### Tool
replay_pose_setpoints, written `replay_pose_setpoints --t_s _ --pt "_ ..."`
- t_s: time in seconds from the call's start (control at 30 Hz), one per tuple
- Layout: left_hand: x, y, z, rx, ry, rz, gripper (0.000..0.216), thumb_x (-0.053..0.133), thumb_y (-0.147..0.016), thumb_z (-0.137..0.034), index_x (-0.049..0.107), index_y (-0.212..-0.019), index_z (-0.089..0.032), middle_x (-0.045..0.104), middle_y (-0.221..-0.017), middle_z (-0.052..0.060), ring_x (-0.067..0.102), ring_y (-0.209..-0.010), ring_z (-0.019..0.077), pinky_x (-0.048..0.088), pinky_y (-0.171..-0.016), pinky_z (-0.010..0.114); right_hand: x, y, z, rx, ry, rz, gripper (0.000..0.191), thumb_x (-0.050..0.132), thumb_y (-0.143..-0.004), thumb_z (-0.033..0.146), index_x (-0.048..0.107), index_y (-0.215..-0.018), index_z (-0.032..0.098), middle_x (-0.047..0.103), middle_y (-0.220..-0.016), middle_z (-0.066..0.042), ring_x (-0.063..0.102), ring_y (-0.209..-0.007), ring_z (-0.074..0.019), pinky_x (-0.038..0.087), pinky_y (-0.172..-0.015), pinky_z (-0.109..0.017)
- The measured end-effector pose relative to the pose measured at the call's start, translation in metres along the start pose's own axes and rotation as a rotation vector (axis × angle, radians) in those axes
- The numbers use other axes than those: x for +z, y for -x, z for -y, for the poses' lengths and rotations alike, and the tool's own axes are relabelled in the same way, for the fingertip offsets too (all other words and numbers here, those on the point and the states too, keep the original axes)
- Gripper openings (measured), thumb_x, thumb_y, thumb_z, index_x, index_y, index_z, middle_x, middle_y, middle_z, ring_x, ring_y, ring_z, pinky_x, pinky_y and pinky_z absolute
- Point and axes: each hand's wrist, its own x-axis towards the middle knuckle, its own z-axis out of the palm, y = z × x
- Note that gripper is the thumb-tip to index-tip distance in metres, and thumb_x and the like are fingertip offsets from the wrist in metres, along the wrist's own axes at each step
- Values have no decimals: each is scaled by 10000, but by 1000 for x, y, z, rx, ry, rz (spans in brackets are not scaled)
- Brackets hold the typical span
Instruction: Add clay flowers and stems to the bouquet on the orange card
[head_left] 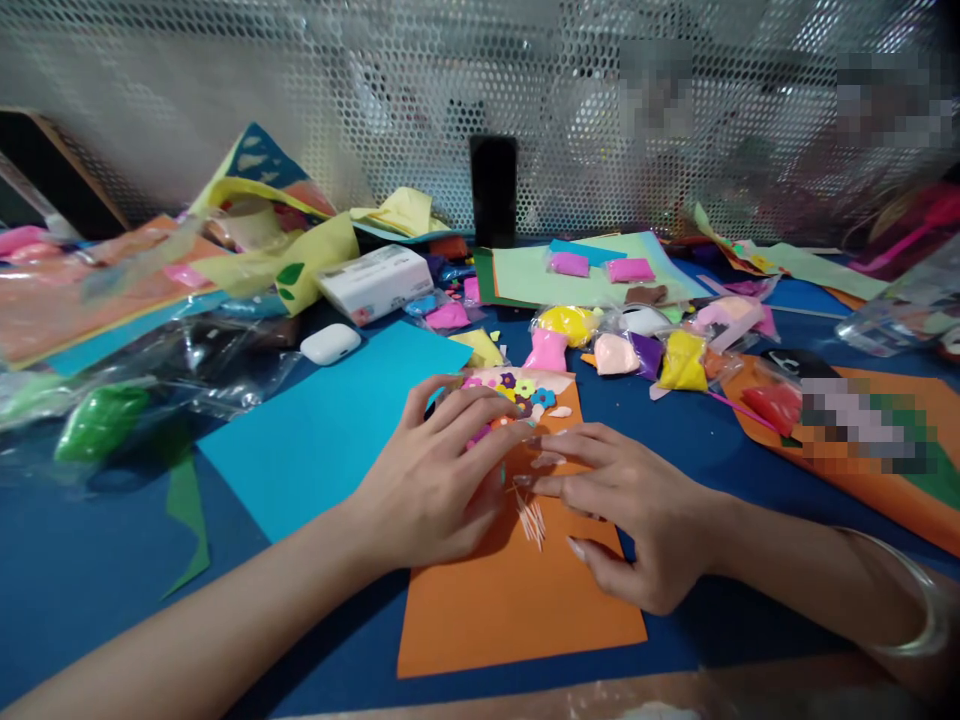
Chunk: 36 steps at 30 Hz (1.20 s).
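Observation:
An orange paper sheet [517, 600] lies on the blue table in front of me, with small clay flowers [525, 390] in several colours stuck near its top edge. My left hand [435, 475] rests on the sheet with fingers stretched toward the middle, touching small clay bits. My right hand [626, 510] lies on the sheet's right side, fingers extended toward the left hand's fingertips. A bundle of thin toothpicks [532, 520] lies on the sheet between and just below both hands. Neither hand visibly grips anything.
A turquoise paper sheet [322, 430] lies to the left. Bags of coloured clay [637, 350] sit behind the orange sheet. A white earbud case [330, 343], a green clay bag [101, 420], a dark phone [493, 190] against the mesh wall, and more paper surround the area.

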Motion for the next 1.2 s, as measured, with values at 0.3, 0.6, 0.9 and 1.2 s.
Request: replay_pose_setpoints --t_s 0.3,0.6,0.9,1.2 --pt "-1 2 2 -7 -31 18 307 484 -832 -158 611 -1112 -153 683 -1071 118 612 -1008 267 357 -946 458 -3 6 -4 -36 80 -125 193 498 -715 90 600 -849 184 722 -1114 -113 577 -1232 -272 478 -977 -449" --pt "-1 1 0 -17 -2 24 308 476 -830 -141 614 -1104 -156 681 -1058 109 608 -1022 251 345 -965 444 0 3 -2 -21 86 -24 224 519 -731 118 658 -907 124 723 -1066 -131 596 -1176 -277 475 -978 -420" --pt "-1 1 -1 -16 17 32 302 525 -818 -182 605 -1106 -142 676 -1056 121 604 -1022 267 354 -951 461 1 6 -4 -51 95 -109 160 533 -711 138 628 -839 141 720 -1087 -133 614 -1130 -281 505 -922 -407" --pt "0 2 0 -23 43 50 298 522 -829 -186 601 -1116 -167 681 -1088 103 595 -1046 269 351 -953 464 0 2 -1 -1 91 -4 311 536 -721 172 658 -994 83 707 -1089 -154 564 -1198 -297 463 -999 -440"
